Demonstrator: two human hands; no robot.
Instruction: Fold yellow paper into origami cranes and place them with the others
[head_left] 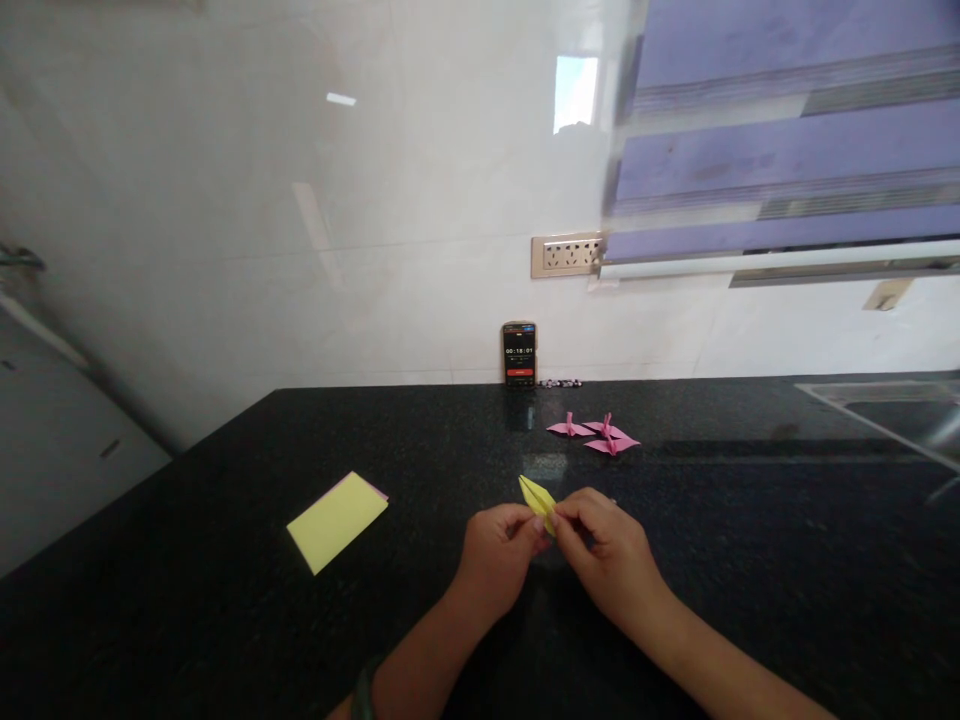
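Note:
Between my two hands is a small piece of folded yellow paper (537,496), narrow and pointed at its upper left end. My left hand (501,550) pinches its lower left side between thumb and fingers. From the right, my right hand (606,548) grips the lower right edge, thumb and forefinger pressed together. Its lower part is partly hidden by my fingertips. Beyond my hands, three folded pink paper cranes (612,444) sit close together on the dark countertop (435,430).
A stack of yellow paper (337,522) with a pink edge lies to the left. A phone (520,355) showing a timer leans upright against the wall, beside a patterned pen-like strip (560,384). At the right is a sink edge (870,420). A socket panel (568,255) is on the wall.

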